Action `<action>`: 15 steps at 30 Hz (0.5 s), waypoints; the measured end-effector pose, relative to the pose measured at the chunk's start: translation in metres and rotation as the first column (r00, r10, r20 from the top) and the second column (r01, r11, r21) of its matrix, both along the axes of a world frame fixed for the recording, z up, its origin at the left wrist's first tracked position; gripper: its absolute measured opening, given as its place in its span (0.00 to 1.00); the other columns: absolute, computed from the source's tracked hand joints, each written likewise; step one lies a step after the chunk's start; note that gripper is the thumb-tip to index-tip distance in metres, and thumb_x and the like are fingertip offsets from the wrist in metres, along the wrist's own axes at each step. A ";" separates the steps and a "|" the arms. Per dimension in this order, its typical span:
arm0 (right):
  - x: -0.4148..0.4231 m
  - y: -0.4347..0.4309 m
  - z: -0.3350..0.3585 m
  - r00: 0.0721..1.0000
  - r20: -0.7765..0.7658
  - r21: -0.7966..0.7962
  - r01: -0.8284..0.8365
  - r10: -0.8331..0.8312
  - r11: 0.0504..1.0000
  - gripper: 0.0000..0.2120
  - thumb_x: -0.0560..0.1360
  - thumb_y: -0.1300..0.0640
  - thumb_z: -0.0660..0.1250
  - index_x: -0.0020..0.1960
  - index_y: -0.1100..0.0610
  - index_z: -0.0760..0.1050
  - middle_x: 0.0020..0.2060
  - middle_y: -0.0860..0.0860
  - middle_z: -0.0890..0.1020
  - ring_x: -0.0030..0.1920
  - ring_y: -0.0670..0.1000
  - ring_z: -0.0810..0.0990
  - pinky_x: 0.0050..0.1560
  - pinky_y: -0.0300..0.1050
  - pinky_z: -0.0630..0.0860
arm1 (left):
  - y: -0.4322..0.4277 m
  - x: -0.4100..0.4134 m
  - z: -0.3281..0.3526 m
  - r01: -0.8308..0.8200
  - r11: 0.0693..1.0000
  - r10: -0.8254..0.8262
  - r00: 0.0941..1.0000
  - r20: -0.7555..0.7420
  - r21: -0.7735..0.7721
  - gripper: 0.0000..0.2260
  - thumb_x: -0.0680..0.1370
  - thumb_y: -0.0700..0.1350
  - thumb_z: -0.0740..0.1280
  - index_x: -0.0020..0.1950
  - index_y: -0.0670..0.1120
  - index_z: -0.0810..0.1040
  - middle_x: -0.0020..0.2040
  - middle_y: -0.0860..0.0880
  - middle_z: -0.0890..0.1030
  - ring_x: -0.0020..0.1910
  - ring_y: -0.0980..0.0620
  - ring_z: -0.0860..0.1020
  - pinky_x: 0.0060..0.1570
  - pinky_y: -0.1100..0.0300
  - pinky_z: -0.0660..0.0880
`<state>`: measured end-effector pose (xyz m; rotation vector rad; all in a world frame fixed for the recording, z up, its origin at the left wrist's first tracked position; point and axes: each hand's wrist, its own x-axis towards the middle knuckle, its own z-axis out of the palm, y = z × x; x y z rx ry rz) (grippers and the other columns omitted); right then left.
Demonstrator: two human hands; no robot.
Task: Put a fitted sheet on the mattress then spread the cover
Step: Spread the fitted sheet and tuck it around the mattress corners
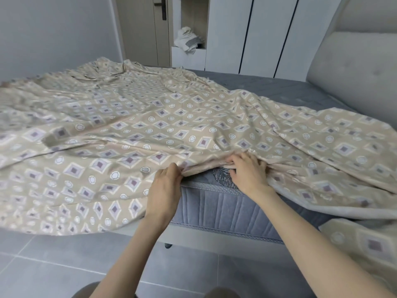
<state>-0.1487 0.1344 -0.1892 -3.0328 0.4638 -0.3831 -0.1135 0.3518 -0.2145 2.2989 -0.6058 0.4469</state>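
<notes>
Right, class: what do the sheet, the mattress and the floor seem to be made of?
The sheet looks like thin woven cloth, perhaps cotton, faintly glossy: it creases and drapes softly. The mattress is grey quilted fabric, matte, with stitched vertical ribs. The floor looks like smooth grey tile, probably ceramic: straight grout lines.

A grey padded headboard stands at right. Behind the bed, white wardrobe doors flank an open niche holding crumpled white cloth, beside a door. Grey floor tiles lie below.
</notes>
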 end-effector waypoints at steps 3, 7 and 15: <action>-0.002 0.002 0.014 0.979 0.192 0.039 -0.075 0.066 0.996 0.07 0.81 0.57 0.60 0.56 0.54 0.74 0.52 0.51 0.81 0.51 0.54 0.79 0.51 0.50 0.75 | 0.007 -0.009 0.014 0.047 0.977 -0.049 0.999 -0.004 -0.210 0.05 0.80 0.37 0.56 0.48 0.46 0.64 0.40 0.47 0.77 0.39 0.43 0.71 0.37 0.51 0.66; -0.008 0.016 0.030 0.943 0.326 0.151 -0.127 0.071 0.980 0.05 0.82 0.59 0.54 0.56 0.56 0.66 0.38 0.53 0.78 0.37 0.56 0.75 0.36 0.47 0.65 | 0.011 -0.016 0.023 0.043 0.940 -0.061 0.997 -0.040 -0.338 0.03 0.82 0.44 0.56 0.50 0.49 0.62 0.39 0.52 0.74 0.38 0.49 0.71 0.38 0.58 0.61; -0.032 0.016 0.041 0.971 0.137 0.348 -0.233 0.196 0.908 0.27 0.70 0.28 0.56 0.56 0.48 0.66 0.28 0.45 0.72 0.26 0.46 0.69 0.28 0.42 0.62 | 0.031 -0.001 0.014 0.073 0.997 -0.073 0.997 0.037 0.008 0.26 0.67 0.38 0.70 0.62 0.56 0.71 0.54 0.50 0.80 0.54 0.46 0.78 0.44 0.56 0.74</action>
